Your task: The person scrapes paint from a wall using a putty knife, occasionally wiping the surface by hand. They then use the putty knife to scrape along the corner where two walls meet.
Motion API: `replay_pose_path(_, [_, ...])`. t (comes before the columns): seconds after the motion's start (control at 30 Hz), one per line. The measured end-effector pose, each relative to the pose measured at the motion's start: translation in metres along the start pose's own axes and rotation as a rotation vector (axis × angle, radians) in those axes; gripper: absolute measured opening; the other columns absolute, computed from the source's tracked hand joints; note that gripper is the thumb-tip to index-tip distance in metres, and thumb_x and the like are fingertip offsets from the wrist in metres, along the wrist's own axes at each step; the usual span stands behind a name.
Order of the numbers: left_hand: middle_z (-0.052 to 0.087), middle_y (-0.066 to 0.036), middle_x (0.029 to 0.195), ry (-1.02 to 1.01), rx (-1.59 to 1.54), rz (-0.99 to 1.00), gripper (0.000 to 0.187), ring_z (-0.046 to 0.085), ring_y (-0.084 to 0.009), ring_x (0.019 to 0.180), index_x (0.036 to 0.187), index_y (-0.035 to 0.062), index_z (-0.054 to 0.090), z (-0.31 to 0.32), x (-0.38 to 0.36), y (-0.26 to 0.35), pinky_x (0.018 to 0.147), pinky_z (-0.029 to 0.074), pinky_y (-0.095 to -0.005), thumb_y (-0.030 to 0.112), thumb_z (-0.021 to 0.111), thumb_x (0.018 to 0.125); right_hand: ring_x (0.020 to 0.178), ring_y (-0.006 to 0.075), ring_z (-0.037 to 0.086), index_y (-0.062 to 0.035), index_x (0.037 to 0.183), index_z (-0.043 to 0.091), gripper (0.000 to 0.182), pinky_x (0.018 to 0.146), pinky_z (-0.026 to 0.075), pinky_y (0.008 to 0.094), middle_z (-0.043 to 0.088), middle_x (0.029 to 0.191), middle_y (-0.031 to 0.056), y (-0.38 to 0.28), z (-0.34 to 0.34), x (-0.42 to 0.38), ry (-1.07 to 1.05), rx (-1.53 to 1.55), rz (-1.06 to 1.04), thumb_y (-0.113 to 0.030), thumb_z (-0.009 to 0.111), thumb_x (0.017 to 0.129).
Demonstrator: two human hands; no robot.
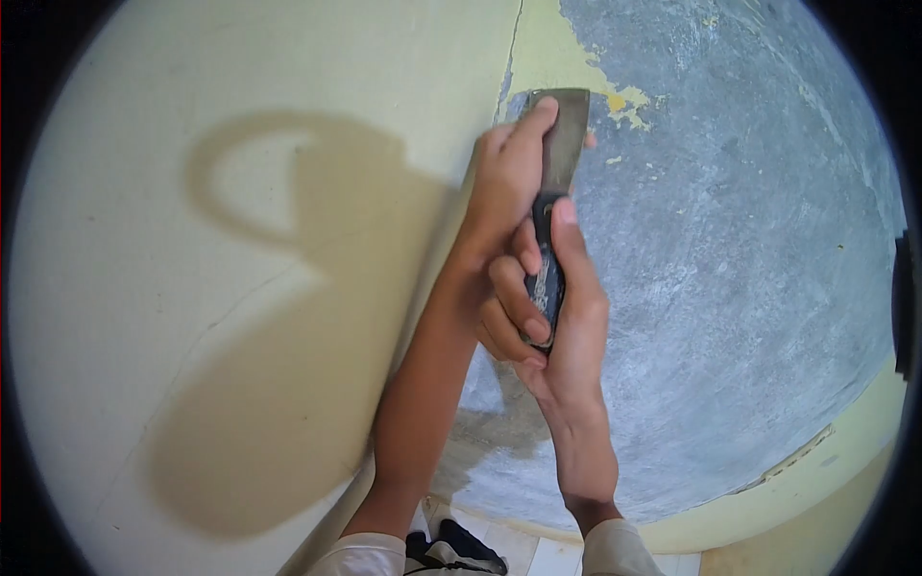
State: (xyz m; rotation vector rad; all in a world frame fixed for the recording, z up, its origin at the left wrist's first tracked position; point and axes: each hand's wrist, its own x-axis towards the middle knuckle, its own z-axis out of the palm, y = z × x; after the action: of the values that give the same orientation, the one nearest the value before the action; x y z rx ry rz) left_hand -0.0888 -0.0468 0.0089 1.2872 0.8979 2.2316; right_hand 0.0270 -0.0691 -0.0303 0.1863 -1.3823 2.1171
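A paint scraper (567, 144) with a wide metal blade and a worn black handle points up along the wall, its blade edge at the border of the pale yellow paint (552, 43). My right hand (567, 298) is closed around the handle, thumb lying along its top. Higher up, my left hand (509, 178) pinches the blade, its thumb on the near face and a fingertip showing past the right edge. Grey bare wall (730, 288) spreads to the right of the blade. Small flakes of yellow paint (629, 106) cling there.
A cream wall (125, 288) with a thin crack stands at the left, carrying a large shadow of me. Yellow paint remains along the lower right, with a chipped line (788, 456). Pale floor tiles (547, 555) and my dark footwear (471, 547) show below.
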Motion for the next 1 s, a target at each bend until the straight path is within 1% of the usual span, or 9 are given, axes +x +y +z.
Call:
replay_pose_path(0.07, [0.047, 0.0, 0.061, -0.009, -0.031, -0.023, 0.042, 0.04, -0.0084, 0.052, 0.091, 0.0017, 0.064, -0.002, 0.01, 0.005, 0.049, 0.033, -0.0238, 0.041, 0.05, 0.094, 0.027, 0.0068, 0.017, -0.0125, 0.081, 0.038, 0.039, 0.027, 0.012, 0.0233, 0.028, 0.044, -0.0034, -0.01, 0.018, 0.002, 0.003, 0.096, 0.034, -0.044, 0.031, 0.103])
replay_pose_path(0.2, [0.041, 0.002, 0.061, 0.046, -0.021, -0.116, 0.036, 0.035, -0.0082, 0.054, 0.092, 0.002, 0.062, 0.007, -0.013, 0.0, 0.051, 0.03, -0.0231, 0.037, 0.052, 0.094, 0.026, 0.0068, 0.018, -0.0124, 0.081, 0.04, 0.039, 0.027, 0.011, 0.0235, 0.028, 0.044, -0.0031, 0.004, 0.006, -0.009, 0.024, 0.03, -0.006, -0.044, 0.032, 0.103])
replay_pose_path(0.33, [0.045, 0.001, 0.063, 0.007, -0.05, -0.072, 0.039, 0.039, -0.0083, 0.055, 0.091, 0.0015, 0.063, -0.003, 0.018, 0.009, 0.05, 0.032, -0.0232, 0.039, 0.053, 0.094, 0.026, 0.0072, 0.017, -0.0129, 0.081, 0.039, 0.039, 0.026, 0.012, 0.0235, 0.028, 0.044, -0.0033, -0.008, 0.012, 0.009, -0.059, 0.101, 0.016, -0.045, 0.033, 0.102])
replay_pose_path(0.43, [0.046, 0.0, 0.063, 0.004, -0.074, -0.116, 0.04, 0.041, -0.0084, 0.056, 0.092, 0.0015, 0.063, -0.002, 0.005, 0.0, 0.05, 0.033, -0.0234, 0.04, 0.052, 0.094, 0.026, 0.0067, 0.017, -0.0131, 0.079, 0.039, 0.039, 0.025, 0.015, 0.0223, 0.027, 0.044, -0.0035, 0.004, 0.004, -0.001, 0.027, 0.033, -0.018, -0.044, 0.035, 0.102])
replay_pose_path(0.6, [0.047, 0.001, 0.061, 0.165, -0.02, -0.02, 0.044, 0.041, -0.0096, 0.05, 0.092, 0.0018, 0.064, 0.013, 0.008, 0.019, 0.047, 0.035, -0.0251, 0.043, 0.048, 0.096, 0.03, 0.008, 0.02, -0.0104, 0.079, 0.039, 0.044, 0.03, 0.015, 0.0234, 0.029, 0.046, -0.0009, -0.026, -0.004, 0.011, -0.053, 0.01, 0.1, -0.049, 0.035, 0.101])
replay_pose_path(0.77, [0.053, -0.002, 0.064, 0.138, -0.03, 0.008, 0.046, 0.047, -0.0109, 0.051, 0.09, 0.0016, 0.064, 0.017, -0.005, -0.014, 0.047, 0.038, -0.0274, 0.042, 0.043, 0.097, 0.027, 0.0055, 0.019, -0.0117, 0.079, 0.038, 0.038, 0.026, 0.015, 0.0208, 0.029, 0.044, -0.0035, -0.023, -0.015, -0.012, 0.013, -0.129, 0.095, -0.041, 0.034, 0.103])
replay_pose_path(0.87, [0.052, -0.002, 0.063, 0.172, -0.007, 0.045, 0.046, 0.046, -0.0108, 0.052, 0.093, 0.0026, 0.064, 0.015, 0.014, 0.004, 0.047, 0.038, -0.0273, 0.044, 0.044, 0.097, 0.027, 0.0052, 0.019, -0.0115, 0.078, 0.038, 0.039, 0.026, 0.015, 0.0208, 0.029, 0.045, -0.0034, -0.04, 0.001, 0.008, 0.003, -0.155, 0.119, -0.043, 0.035, 0.102])
replay_pose_path(0.9, [0.051, -0.001, 0.062, 0.197, -0.096, -0.047, 0.045, 0.046, -0.0109, 0.051, 0.096, 0.003, 0.063, 0.018, 0.011, 0.018, 0.047, 0.037, -0.0271, 0.044, 0.045, 0.098, 0.027, 0.0052, 0.019, -0.0115, 0.078, 0.038, 0.039, 0.026, 0.015, 0.0208, 0.029, 0.045, -0.0034, -0.039, 0.004, 0.008, 0.001, -0.156, 0.119, -0.043, 0.035, 0.102])
replay_pose_path(1.0, [0.05, -0.001, 0.062, 0.143, -0.084, 0.004, 0.042, 0.045, -0.0109, 0.051, 0.098, 0.003, 0.062, 0.012, 0.003, -0.004, 0.046, 0.035, -0.0268, 0.041, 0.044, 0.098, 0.027, 0.0051, 0.02, -0.0112, 0.078, 0.037, 0.04, 0.026, 0.015, 0.0211, 0.029, 0.045, -0.0034, -0.03, 0.01, 0.0, 0.052, -0.198, 0.074, -0.043, 0.035, 0.102])
